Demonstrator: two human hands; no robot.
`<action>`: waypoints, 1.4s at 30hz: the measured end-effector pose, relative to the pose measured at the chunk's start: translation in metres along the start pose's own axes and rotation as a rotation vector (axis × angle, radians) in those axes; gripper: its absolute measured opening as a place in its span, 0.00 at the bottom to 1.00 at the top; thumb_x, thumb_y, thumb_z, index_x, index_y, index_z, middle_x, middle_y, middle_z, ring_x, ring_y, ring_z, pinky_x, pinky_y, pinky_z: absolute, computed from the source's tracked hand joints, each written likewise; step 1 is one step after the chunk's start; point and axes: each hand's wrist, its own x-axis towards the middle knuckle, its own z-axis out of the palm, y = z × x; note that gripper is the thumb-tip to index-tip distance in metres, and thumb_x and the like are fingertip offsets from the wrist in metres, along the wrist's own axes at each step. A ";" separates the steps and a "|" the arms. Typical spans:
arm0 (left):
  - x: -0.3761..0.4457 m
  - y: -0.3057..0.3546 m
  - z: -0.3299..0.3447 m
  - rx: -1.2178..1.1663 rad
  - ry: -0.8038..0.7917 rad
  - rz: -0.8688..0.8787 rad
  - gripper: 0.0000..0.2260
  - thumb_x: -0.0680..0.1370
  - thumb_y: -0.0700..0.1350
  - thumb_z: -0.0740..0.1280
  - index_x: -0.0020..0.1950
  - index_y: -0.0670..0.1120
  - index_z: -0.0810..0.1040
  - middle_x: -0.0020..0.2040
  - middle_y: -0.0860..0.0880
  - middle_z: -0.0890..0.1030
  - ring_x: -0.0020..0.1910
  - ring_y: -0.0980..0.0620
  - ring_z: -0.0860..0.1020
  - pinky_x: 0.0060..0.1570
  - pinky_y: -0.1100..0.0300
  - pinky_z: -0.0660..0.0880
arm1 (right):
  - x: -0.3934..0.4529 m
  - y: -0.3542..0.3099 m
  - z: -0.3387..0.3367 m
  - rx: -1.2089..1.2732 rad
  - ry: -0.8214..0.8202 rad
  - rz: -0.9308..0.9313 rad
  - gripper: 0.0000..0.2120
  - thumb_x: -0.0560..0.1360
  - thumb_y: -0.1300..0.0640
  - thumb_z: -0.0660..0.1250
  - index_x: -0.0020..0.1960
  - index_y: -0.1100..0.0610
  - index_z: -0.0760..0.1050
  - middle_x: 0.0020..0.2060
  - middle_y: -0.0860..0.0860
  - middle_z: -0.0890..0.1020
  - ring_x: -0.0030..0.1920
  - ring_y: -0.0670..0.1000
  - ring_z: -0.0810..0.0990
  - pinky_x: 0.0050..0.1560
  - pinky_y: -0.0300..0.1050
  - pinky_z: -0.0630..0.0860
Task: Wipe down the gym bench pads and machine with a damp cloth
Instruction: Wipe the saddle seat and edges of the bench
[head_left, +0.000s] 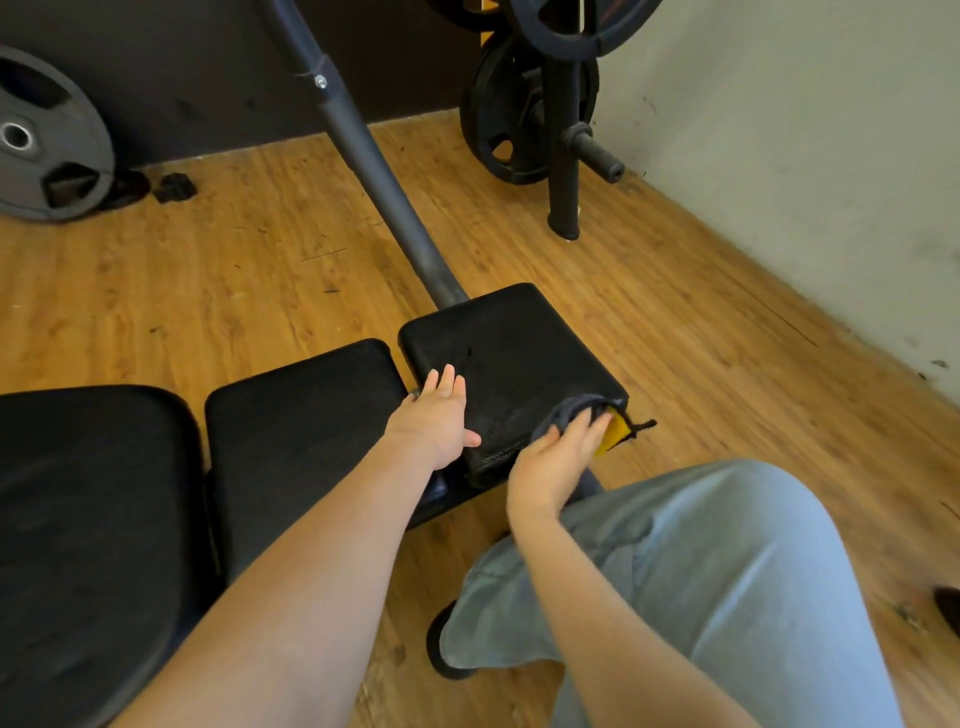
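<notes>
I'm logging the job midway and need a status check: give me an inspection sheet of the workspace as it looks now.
Surface: wooden floor, scuffed, with dark specks.
Job's things: three black bench pads in a row; end pad shows smears on top; middle pad; near pad. Grey and yellow cloth at the end pad's right corner.
Clutter: small black object on the floor by the grey weight plate.
Hands: left hand flat on the end pad, fingers straight; right hand pressing the cloth against the pad.
Cables: nothing seen.
Surroundings: machine's dark metal tube; plate rack with black plates; marked white wall.
</notes>
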 end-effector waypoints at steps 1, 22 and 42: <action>0.000 0.000 0.000 -0.001 -0.002 0.002 0.35 0.81 0.50 0.60 0.78 0.42 0.42 0.78 0.45 0.40 0.77 0.47 0.42 0.73 0.49 0.51 | -0.017 0.004 0.003 -0.045 -0.042 -0.107 0.24 0.79 0.68 0.54 0.74 0.62 0.57 0.76 0.55 0.52 0.76 0.50 0.47 0.72 0.39 0.46; -0.033 -0.119 0.012 -0.229 0.103 -0.498 0.42 0.77 0.59 0.64 0.77 0.39 0.45 0.78 0.42 0.44 0.77 0.43 0.45 0.73 0.48 0.56 | 0.004 -0.112 0.100 -0.542 -0.703 -0.718 0.19 0.77 0.60 0.63 0.67 0.57 0.68 0.60 0.55 0.77 0.58 0.56 0.77 0.54 0.47 0.74; -0.041 -0.114 0.014 -0.275 0.139 -0.470 0.40 0.78 0.56 0.63 0.77 0.38 0.44 0.78 0.40 0.42 0.77 0.42 0.44 0.74 0.49 0.53 | -0.032 -0.070 0.052 -0.655 -0.740 -0.585 0.15 0.81 0.57 0.55 0.65 0.63 0.66 0.58 0.59 0.76 0.57 0.57 0.77 0.52 0.44 0.71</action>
